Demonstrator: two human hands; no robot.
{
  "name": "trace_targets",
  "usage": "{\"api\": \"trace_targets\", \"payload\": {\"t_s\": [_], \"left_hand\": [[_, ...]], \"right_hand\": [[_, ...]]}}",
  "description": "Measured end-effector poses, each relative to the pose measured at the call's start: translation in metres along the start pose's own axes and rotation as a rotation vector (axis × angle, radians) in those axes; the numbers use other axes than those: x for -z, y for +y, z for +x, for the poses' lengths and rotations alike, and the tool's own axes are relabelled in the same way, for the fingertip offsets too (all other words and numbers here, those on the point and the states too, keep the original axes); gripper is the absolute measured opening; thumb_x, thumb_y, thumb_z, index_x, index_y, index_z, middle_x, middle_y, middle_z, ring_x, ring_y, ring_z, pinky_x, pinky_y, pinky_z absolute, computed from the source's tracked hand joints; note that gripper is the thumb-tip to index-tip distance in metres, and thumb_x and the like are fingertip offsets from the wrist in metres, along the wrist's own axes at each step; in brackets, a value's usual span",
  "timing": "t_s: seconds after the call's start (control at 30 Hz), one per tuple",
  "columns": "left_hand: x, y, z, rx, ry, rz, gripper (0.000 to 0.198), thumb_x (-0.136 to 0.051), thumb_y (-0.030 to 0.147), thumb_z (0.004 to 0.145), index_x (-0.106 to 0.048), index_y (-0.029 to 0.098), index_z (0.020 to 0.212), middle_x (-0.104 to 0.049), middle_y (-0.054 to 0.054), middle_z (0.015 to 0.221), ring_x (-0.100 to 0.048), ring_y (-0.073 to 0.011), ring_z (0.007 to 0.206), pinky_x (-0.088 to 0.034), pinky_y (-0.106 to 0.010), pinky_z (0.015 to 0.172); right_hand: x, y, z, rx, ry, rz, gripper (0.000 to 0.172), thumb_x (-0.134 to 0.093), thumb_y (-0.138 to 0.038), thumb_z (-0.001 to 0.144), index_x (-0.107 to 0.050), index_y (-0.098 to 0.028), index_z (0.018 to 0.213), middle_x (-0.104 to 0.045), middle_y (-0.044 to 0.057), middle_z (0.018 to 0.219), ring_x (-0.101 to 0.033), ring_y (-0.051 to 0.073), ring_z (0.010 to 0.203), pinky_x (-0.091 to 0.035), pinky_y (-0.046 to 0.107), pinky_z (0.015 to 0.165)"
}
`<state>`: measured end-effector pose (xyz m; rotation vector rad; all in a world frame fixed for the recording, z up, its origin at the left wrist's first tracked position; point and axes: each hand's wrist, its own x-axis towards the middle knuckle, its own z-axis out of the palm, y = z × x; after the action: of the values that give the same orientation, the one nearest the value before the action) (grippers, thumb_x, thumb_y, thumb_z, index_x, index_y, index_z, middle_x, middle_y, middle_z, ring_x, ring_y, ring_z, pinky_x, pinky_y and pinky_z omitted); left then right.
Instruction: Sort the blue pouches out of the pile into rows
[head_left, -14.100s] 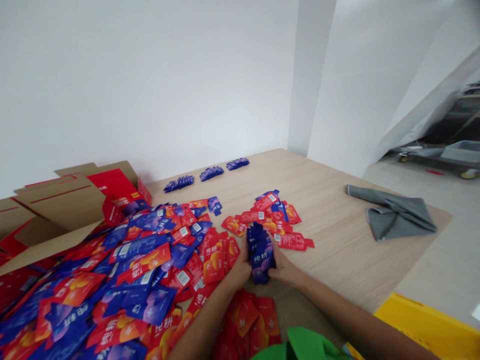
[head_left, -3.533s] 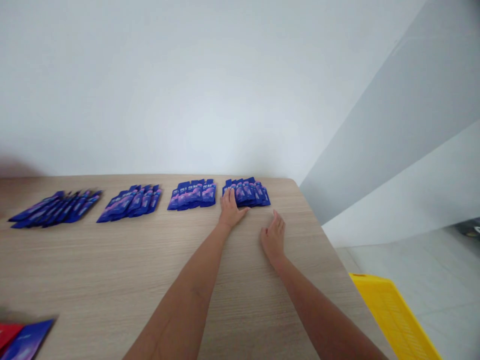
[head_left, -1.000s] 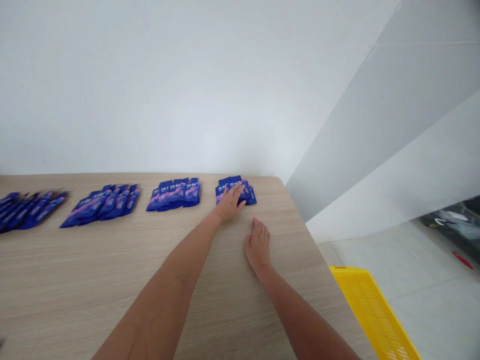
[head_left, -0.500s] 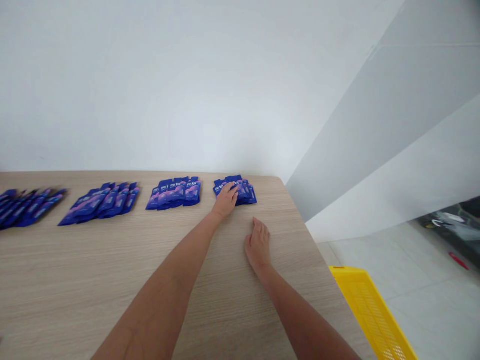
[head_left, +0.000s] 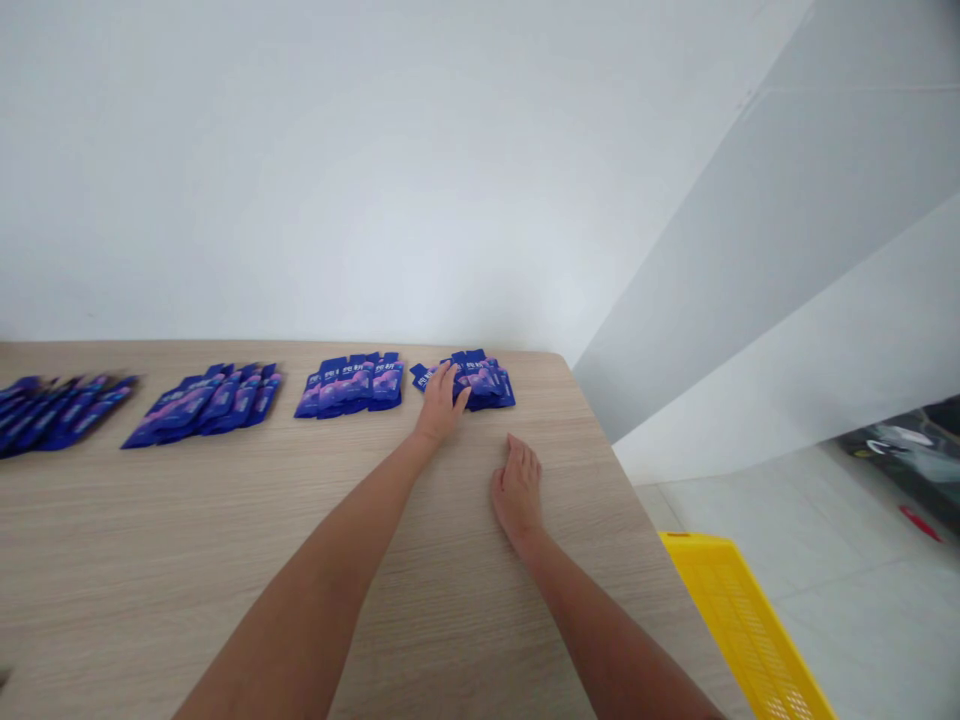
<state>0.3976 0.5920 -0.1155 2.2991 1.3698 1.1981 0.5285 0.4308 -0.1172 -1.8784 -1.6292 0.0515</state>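
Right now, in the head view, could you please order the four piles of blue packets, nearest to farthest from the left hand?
From the left hand:
1. Right-end pile: partly under it.
2. Middle-right pile: a little to the left.
3. Middle-left pile: farther left.
4. Left-end pile: farthest left, cut off by the picture's edge.

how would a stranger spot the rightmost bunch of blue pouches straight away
Start with the light wood-grain table along the white wall. Follow its far edge right to the last bunch of flat, blue-and-purple printed pouches, nearest the rounded corner. Unlike the similar blue bunches to its left, it has a bare left hand over its left part.
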Motion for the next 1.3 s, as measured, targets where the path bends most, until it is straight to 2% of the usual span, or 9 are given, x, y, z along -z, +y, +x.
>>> {"api": "trace_targets", "payload": {"t_s": [0.1,0.23,0.5,0.73,0.87,1.0,1.13,1.23,1.3], "left_hand": [[0.005,-0.005,-0.014,0.114,0.036,0.096,0.072,-0.047,0.056,0.085,-0.034,0.008,0.137,-0.038,-0.026,0.142,-0.033,-0.0338,0.135,-0.028,-0.053,0.109],[0.010,-0.007,-0.025,0.199,-0.011,0.201,0.090,-0.058,0.060,0.077,-0.028,0.002,0.139,-0.030,-0.033,0.144,-0.030,-0.0399,0.136,-0.031,-0.054,0.106],[0.014,-0.005,-0.021,0.177,-0.148,0.274,0.065,-0.059,0.047,0.081,-0.043,0.013,0.134,-0.036,-0.023,0.145,-0.033,-0.0385,0.135,-0.029,-0.054,0.107],[0.010,-0.004,-0.015,0.032,-0.214,0.180,0.056,-0.057,0.041,0.083,-0.048,0.013,0.131,-0.038,-0.022,0.143,-0.036,-0.0355,0.133,-0.031,-0.051,0.107],[0.006,-0.005,-0.017,-0.036,-0.181,0.115,0.051,-0.056,0.041,0.084,-0.050,0.014,0.127,-0.040,-0.021,0.141,-0.035,-0.0342,0.133,-0.029,-0.052,0.109],[0.005,-0.009,-0.020,-0.012,-0.118,0.061,0.051,-0.053,0.045,0.085,-0.048,0.017,0.128,-0.040,-0.019,0.141,-0.035,-0.0331,0.133,-0.031,-0.054,0.108],[0.005,-0.009,-0.022,0.007,-0.117,0.009,0.054,-0.048,0.047,0.088,-0.042,0.016,0.132,-0.038,-0.019,0.142,-0.035,-0.0315,0.133,-0.032,-0.052,0.108],[0.005,-0.009,-0.023,0.016,-0.115,-0.005,0.053,-0.047,0.044,0.088,-0.041,0.015,0.132,-0.038,-0.019,0.141,-0.034,-0.0307,0.134,-0.031,-0.051,0.109],[0.005,-0.009,-0.023,0.022,-0.113,-0.015,0.052,-0.046,0.042,0.089,-0.041,0.013,0.132,-0.037,-0.020,0.141,-0.034,-0.0301,0.134,-0.031,-0.051,0.110]], "right_hand": [[0.000,-0.001,0.000,-0.006,0.000,-0.003,0.053,-0.034,-0.008,0.077,-0.042,-0.006,0.129,-0.053,0.017,0.123,-0.043,0.027,0.118,-0.033,0.046,0.103],[0.001,-0.002,0.000,-0.010,0.013,0.021,0.054,-0.035,-0.008,0.077,-0.042,-0.010,0.130,-0.053,0.015,0.123,-0.044,0.026,0.119,-0.033,0.046,0.103],[0.001,-0.001,0.000,-0.024,-0.003,0.022,0.054,-0.035,-0.008,0.077,-0.042,-0.008,0.131,-0.053,0.018,0.124,-0.042,0.026,0.120,-0.032,0.047,0.103],[0.000,0.000,0.000,-0.011,-0.010,0.007,0.054,-0.035,-0.009,0.076,-0.042,-0.007,0.130,-0.053,0.018,0.123,-0.042,0.027,0.119,-0.032,0.047,0.103],[0.000,0.000,0.001,-0.006,0.001,0.013,0.054,-0.035,-0.009,0.076,-0.043,-0.008,0.130,-0.053,0.017,0.123,-0.043,0.027,0.119,-0.032,0.047,0.103],[-0.002,0.002,-0.001,0.000,0.009,0.037,0.053,-0.034,-0.009,0.077,-0.043,-0.009,0.129,-0.053,0.018,0.122,-0.043,0.026,0.118,-0.033,0.048,0.102],[-0.005,0.007,-0.001,-0.021,0.027,0.107,0.052,-0.035,-0.011,0.077,-0.044,-0.011,0.127,-0.054,0.017,0.121,-0.045,0.026,0.117,-0.033,0.048,0.102],[-0.004,0.014,0.018,-0.080,0.048,0.214,0.048,-0.036,-0.013,0.076,-0.048,-0.011,0.123,-0.055,0.016,0.118,-0.047,0.025,0.115,-0.035,0.047,0.101],[-0.003,0.018,0.047,-0.191,0.051,0.280,0.044,-0.038,-0.015,0.076,-0.051,-0.008,0.118,-0.056,0.017,0.114,-0.049,0.025,0.111,-0.036,0.046,0.101]]}}
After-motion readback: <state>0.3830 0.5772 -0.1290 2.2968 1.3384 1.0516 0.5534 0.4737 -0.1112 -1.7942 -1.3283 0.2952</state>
